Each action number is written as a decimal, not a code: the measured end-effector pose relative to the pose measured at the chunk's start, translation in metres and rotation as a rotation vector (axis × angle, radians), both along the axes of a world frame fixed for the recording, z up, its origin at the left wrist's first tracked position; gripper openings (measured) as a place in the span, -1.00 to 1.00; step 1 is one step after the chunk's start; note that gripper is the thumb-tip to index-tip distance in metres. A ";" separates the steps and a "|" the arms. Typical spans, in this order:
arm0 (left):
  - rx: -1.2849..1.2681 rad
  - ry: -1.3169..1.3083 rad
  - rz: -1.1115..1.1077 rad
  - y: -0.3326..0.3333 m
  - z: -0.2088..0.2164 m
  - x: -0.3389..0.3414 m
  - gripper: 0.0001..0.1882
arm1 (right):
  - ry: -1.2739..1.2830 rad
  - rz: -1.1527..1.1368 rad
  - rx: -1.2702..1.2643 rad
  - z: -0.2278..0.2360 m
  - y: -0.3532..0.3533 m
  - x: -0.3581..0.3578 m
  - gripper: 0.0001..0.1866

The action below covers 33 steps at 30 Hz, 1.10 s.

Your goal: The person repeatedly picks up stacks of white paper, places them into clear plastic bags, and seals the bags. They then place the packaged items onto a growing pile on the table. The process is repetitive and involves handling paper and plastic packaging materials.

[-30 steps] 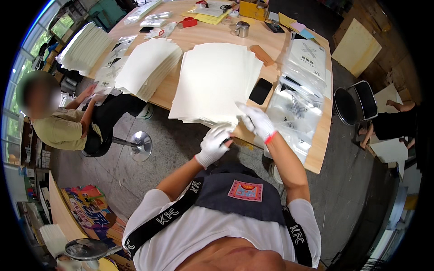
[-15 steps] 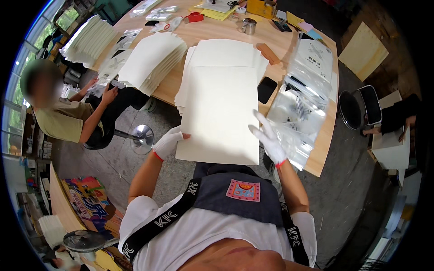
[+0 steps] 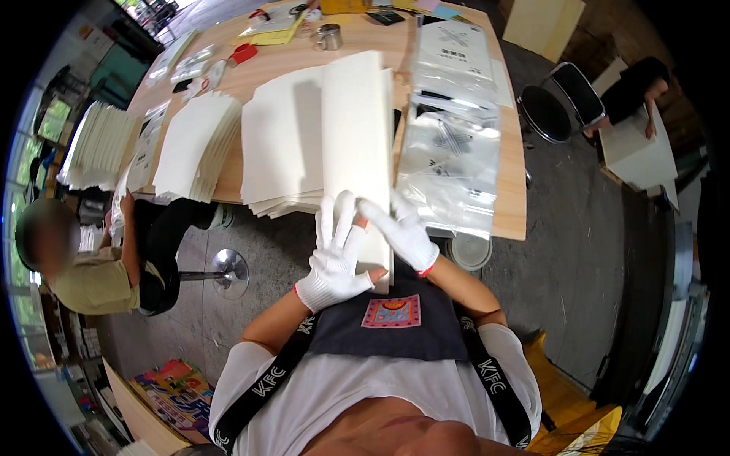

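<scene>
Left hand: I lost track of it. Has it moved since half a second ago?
Yes, rightward: the left hand was near the left edge of the nearest paper stack, now well right of that edge.

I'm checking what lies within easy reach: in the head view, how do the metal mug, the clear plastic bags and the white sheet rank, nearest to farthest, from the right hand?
From the right hand:
1. White sheet: directly at the hand.
2. Clear plastic bags: right side of the table.
3. Metal mug: far side.
</scene>
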<state>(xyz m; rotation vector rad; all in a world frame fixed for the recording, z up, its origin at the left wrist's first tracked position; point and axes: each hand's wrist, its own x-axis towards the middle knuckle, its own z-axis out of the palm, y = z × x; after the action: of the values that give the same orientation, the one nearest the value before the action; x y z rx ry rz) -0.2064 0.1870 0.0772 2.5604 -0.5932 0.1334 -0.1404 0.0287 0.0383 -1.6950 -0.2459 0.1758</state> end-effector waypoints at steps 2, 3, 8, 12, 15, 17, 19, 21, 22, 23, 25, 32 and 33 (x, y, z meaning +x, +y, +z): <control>-0.111 -0.026 -0.103 -0.007 0.003 0.018 -0.24 | -0.037 -0.098 0.103 -0.022 -0.031 0.005 -0.61; -0.266 -0.027 -0.168 0.001 -0.008 0.031 -0.26 | 0.077 -0.158 0.224 -0.008 -0.045 0.000 -0.68; -0.042 -0.123 0.173 -0.040 -0.073 0.096 -0.18 | 0.045 -0.383 0.099 0.008 -0.145 -0.031 -0.73; -0.143 0.298 -0.149 -0.087 -0.083 0.138 -0.36 | -0.042 -0.513 -0.287 0.015 -0.200 -0.073 -0.74; -0.496 0.577 -0.362 -0.116 -0.080 0.184 -0.54 | -0.070 -0.536 -0.436 0.027 -0.211 -0.103 -0.73; -0.995 0.915 -0.415 -0.137 -0.060 0.204 -0.51 | -0.144 -0.508 -0.494 0.030 -0.216 -0.117 -0.74; -1.283 1.121 -0.391 -0.154 -0.056 0.236 -0.53 | -0.255 -0.473 -0.574 0.029 -0.211 -0.123 -0.74; -1.229 1.154 -0.427 -0.160 -0.036 0.247 -0.56 | -0.325 -0.423 -0.764 0.016 -0.216 -0.129 -0.72; -1.257 1.151 -0.404 -0.164 -0.023 0.247 -0.47 | -0.311 -0.426 -0.833 0.016 -0.215 -0.127 -0.72; -1.051 0.870 -0.440 -0.161 -0.018 0.249 -0.50 | -0.299 -0.426 -0.902 0.016 -0.211 -0.124 -0.72; -0.861 0.574 -0.463 -0.156 -0.005 0.244 -0.57 | -0.454 -0.462 -1.076 0.004 -0.210 -0.114 -0.80; -0.510 -0.084 -0.600 -0.150 -0.015 0.156 -0.88 | -0.129 -0.213 -1.069 -0.003 -0.215 -0.079 -0.86; -0.539 0.057 -0.588 -0.142 -0.012 0.149 -0.85 | -0.022 -0.213 -0.950 0.008 -0.216 -0.073 -0.81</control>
<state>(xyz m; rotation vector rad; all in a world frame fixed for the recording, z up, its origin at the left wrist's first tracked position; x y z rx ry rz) -0.0577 0.0449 0.0647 1.7897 -1.0896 0.0102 -0.2138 -0.1875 0.0460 -2.6499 0.0249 0.1177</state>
